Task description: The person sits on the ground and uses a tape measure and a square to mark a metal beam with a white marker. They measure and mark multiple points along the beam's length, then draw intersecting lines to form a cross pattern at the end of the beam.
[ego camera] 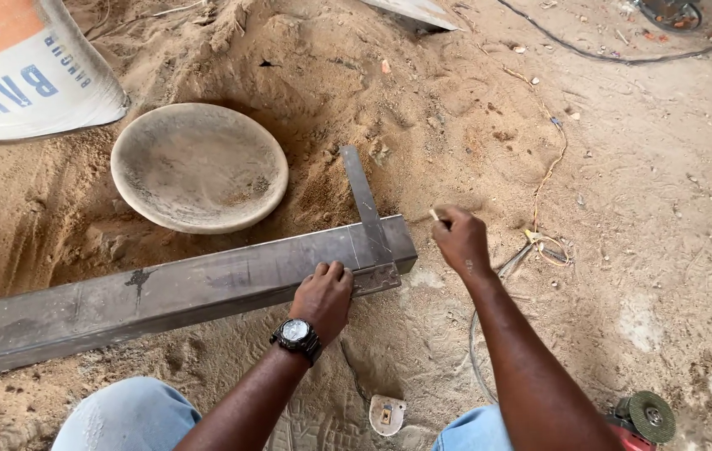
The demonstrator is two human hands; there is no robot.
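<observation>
Steel box tube (164,296), long, grey and rectangular in section, lies across the sandy ground (456,125), running from the lower left edge up to its cut end near the middle of the view. Behind it sits a round shallow pan (199,167) dusted with sand, half sunk in the sand heap, and a white and orange sack (26,71) leans at the top left corner. A metal try square (368,221) rests on the tube's end, its blade standing up across the top face and pointing away over the sand, its stock against the near side. The left hand (324,294), with a dark wristwatch (296,334) on its wrist, presses curled fingers onto the tube and the square's stock, holding them together. The right hand (460,238) hovers just past the tube's end, closed around a small pale marker (434,215) pinched in its fingertips. An angle grinder (648,418) lies at the lower right, by the person's knee.
</observation>
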